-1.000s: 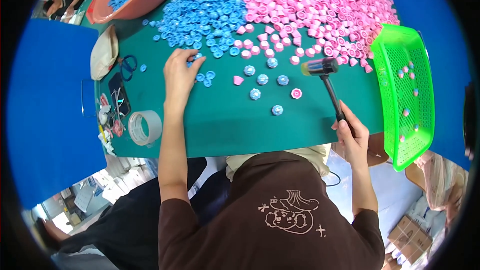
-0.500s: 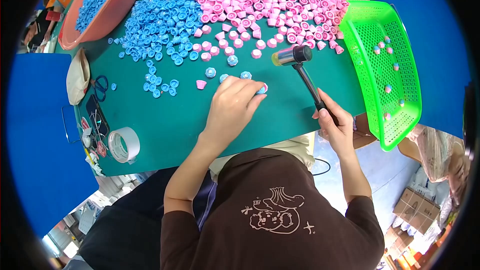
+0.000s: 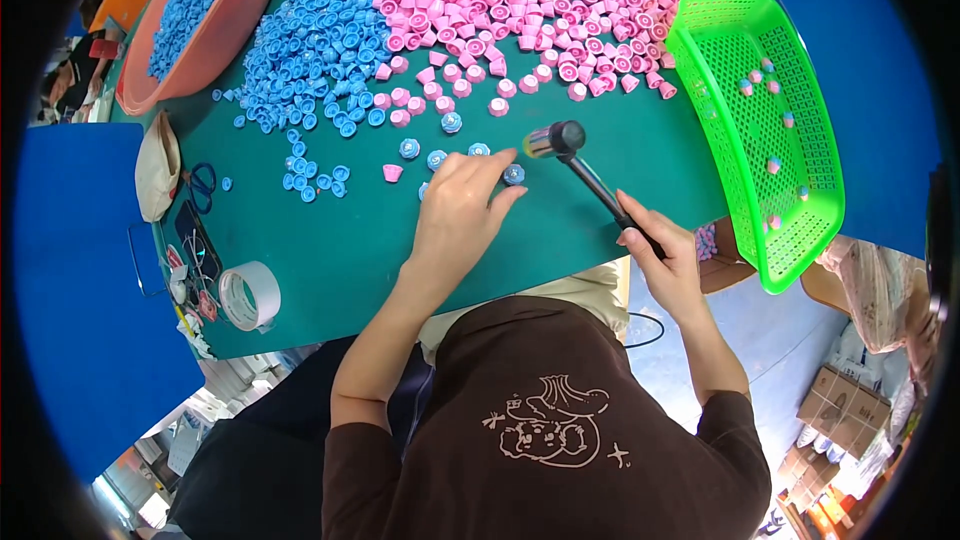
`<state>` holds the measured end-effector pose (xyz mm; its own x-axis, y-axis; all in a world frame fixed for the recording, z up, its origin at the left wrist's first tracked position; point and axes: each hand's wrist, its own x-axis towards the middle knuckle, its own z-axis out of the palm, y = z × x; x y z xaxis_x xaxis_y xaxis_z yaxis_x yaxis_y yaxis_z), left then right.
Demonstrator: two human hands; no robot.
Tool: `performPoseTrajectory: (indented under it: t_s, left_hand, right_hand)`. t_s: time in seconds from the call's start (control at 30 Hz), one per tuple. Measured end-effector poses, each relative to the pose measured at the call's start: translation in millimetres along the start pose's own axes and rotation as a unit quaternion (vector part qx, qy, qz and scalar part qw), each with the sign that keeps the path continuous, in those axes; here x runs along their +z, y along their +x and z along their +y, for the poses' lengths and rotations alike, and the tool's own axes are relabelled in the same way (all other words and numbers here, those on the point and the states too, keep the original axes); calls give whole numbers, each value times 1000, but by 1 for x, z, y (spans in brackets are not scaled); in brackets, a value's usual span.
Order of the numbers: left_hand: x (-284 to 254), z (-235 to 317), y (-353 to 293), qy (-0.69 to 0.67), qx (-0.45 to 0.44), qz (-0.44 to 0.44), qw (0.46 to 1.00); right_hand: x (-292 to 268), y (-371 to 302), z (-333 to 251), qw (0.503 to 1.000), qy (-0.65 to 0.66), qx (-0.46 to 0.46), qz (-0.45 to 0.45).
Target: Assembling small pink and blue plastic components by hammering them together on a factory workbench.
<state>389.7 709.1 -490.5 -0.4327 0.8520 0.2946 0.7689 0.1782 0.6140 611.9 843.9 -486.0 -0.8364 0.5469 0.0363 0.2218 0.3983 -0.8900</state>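
Note:
My right hand (image 3: 662, 248) is closed round the black handle of a small mallet (image 3: 597, 185). Its head, black at one end and yellowish at the other, hangs over the table just right of my left fingers. My left hand (image 3: 458, 208) has its thumb and index finger apart, one on either side of a blue-topped piece (image 3: 513, 174) on the green table. Other blue-topped pieces (image 3: 451, 123) stand just beyond that hand, one partly hidden by it. A loose pink cup-shaped piece (image 3: 393, 173) lies to their left.
Heaps of pink pieces (image 3: 500, 0) and blue caps (image 3: 315, 50) cover the far table. A green basket (image 3: 733, 195) with several pink-and-blue pieces is at right. An orange basin (image 3: 255, 20) of blue caps stands far left; tape (image 3: 262, 296), scissors (image 3: 201, 186) and a phone (image 3: 199, 240) lie left.
The mallet head has come left and nearer the table, toward my left hand. My left thumb and index finger have parted from the piece, which now shows its blue top.

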Motion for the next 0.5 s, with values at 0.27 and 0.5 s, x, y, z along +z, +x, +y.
performPoseTrajectory:
  t_s: [0.27,0.5]
  left_hand:
    - [-51,-6,-7,-3,-116,109,987]
    - [-45,-34,-16,116,-13,21,993]
  right_hand:
    - [-2,0,-29,977,-199,-50,-54]
    - [2,10,4,995,-33,-76,47]
